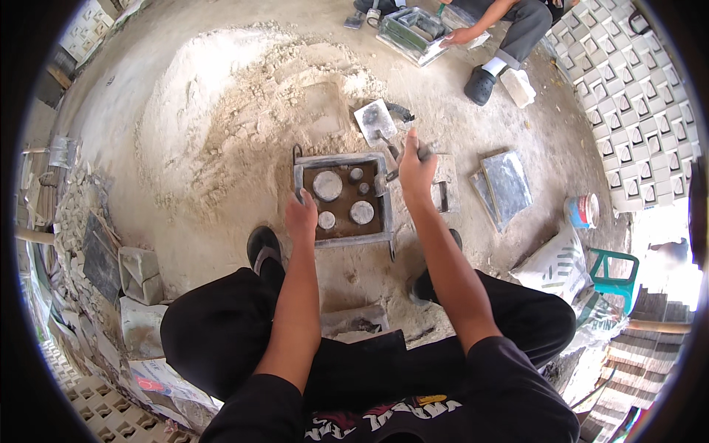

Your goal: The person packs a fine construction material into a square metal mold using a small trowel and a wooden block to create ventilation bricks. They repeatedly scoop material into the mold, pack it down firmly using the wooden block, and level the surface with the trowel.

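Observation:
Between my feet lies a rectangular grey metal mould frame (343, 241). Several pale round discs (327, 185) of different sizes rise from the brown sandy fill inside it. My left hand (301, 218) is closed at the frame's left side, its fingers at the rim. With my right hand (416, 173) I grip a hammer-like tool (381, 184), whose head is at the frame's right edge; my fingers partly hide its handle. A square metal trowel (374, 122) rests on the ground just beyond the frame, its handle toward my right hand.
A large heap of pale powder (221, 88) spreads at far left. Flat dark plates (506, 184) and a white sack (554, 258) lie to the right, near a green stool (617, 277). Another person's hand (461, 35) works at a second mould (413, 33). Patterned blocks (628, 111) are stacked far right.

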`<action>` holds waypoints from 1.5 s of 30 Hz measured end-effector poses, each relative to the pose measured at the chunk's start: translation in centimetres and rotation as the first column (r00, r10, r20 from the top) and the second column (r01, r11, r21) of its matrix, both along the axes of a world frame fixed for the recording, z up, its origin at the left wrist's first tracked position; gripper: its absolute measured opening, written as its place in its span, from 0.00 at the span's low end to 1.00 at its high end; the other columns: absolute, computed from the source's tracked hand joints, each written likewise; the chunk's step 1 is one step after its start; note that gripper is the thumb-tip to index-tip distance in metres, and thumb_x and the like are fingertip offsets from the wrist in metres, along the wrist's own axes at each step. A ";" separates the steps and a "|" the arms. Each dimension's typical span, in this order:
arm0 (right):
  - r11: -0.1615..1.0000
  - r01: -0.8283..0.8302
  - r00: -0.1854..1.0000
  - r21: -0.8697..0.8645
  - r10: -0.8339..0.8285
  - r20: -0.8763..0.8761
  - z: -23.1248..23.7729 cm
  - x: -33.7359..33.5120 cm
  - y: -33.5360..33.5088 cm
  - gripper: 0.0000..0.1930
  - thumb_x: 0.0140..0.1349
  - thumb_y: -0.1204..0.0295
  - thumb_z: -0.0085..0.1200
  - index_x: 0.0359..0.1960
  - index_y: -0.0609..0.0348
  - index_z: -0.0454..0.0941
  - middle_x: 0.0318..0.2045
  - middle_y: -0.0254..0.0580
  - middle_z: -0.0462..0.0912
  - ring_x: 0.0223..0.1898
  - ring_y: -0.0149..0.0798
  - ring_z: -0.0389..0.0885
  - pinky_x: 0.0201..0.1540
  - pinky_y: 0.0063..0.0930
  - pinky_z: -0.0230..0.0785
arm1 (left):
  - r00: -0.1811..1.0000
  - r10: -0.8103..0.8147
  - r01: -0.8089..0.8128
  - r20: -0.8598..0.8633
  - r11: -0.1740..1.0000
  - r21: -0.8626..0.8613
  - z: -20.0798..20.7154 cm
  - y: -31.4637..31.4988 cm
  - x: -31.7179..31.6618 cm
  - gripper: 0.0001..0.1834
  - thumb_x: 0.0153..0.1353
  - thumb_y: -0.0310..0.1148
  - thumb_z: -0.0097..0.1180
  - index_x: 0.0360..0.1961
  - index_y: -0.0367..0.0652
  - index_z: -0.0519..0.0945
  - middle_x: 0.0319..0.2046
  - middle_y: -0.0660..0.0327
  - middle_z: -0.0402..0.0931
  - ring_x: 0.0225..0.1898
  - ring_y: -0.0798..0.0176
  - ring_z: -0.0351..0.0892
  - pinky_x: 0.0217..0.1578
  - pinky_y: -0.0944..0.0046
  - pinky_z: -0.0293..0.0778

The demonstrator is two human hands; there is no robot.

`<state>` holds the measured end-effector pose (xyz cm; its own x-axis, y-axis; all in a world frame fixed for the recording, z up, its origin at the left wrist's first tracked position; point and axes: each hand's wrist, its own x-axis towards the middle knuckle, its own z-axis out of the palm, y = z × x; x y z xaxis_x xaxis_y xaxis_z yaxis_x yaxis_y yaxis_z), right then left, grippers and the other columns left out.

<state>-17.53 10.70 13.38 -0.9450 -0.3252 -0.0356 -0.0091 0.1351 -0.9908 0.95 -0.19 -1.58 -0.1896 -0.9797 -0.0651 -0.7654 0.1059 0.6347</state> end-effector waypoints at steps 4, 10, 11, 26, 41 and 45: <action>0.989 -0.048 0.980 0.137 0.073 -0.183 -3.9 -2.1 0.6 0.25 0.67 0.59 0.48 0.14 0.63 0.68 0.12 0.30 0.67 0.19 0.22 0.61 0.19 0.29 0.53 | 0.997 -0.068 0.070 -0.029 0.994 0.080 1.4 1.3 -1.4 0.29 0.65 0.53 0.39 0.45 0.35 0.75 0.39 0.40 0.77 0.42 0.37 0.76 0.44 0.44 0.71; 0.992 -0.106 0.980 -0.072 0.092 -0.178 -1.5 1.4 -1.1 0.24 0.65 0.57 0.51 0.16 0.63 0.71 0.13 0.31 0.68 0.19 0.24 0.64 0.21 0.31 0.58 | 0.999 -0.002 -0.002 0.039 0.996 0.087 1.3 -0.2 1.1 0.32 0.64 0.55 0.37 0.48 0.32 0.74 0.42 0.39 0.76 0.46 0.37 0.75 0.47 0.44 0.70; 0.995 -0.089 0.972 -0.040 0.078 -0.223 -4.3 -1.1 0.1 0.24 0.65 0.58 0.50 0.15 0.63 0.70 0.12 0.30 0.67 0.18 0.24 0.62 0.20 0.30 0.56 | 0.999 -0.052 0.050 0.008 0.990 0.131 1.9 0.8 -1.0 0.34 0.64 0.55 0.37 0.49 0.31 0.74 0.43 0.38 0.76 0.47 0.37 0.74 0.49 0.44 0.69; 0.961 -0.276 0.961 -0.030 0.275 -0.041 1.8 4.9 5.1 0.22 0.68 0.59 0.49 0.15 0.54 0.68 0.16 0.22 0.64 0.21 0.19 0.58 0.23 0.20 0.50 | 0.998 -0.066 0.062 0.021 0.988 0.140 1.5 0.6 -0.7 0.30 0.65 0.54 0.38 0.46 0.35 0.75 0.41 0.40 0.77 0.45 0.37 0.75 0.46 0.43 0.70; 0.745 -0.655 0.725 0.126 0.667 -0.174 0.2 3.9 6.9 0.22 0.67 0.58 0.49 0.19 0.61 0.74 0.15 0.28 0.70 0.21 0.22 0.63 0.23 0.24 0.58 | 0.999 -0.031 0.033 -0.016 0.991 0.126 0.2 0.0 -0.3 0.32 0.64 0.55 0.37 0.49 0.34 0.75 0.43 0.39 0.76 0.46 0.38 0.75 0.47 0.45 0.71; 0.907 -0.391 0.903 0.156 0.411 -0.123 1.5 4.9 5.6 0.25 0.69 0.60 0.46 0.12 0.57 0.66 0.11 0.26 0.66 0.16 0.21 0.64 0.18 0.21 0.53 | 0.997 -0.054 0.061 -0.058 0.988 0.142 0.9 0.4 -1.0 0.31 0.64 0.54 0.39 0.47 0.34 0.75 0.42 0.39 0.77 0.46 0.38 0.75 0.47 0.45 0.71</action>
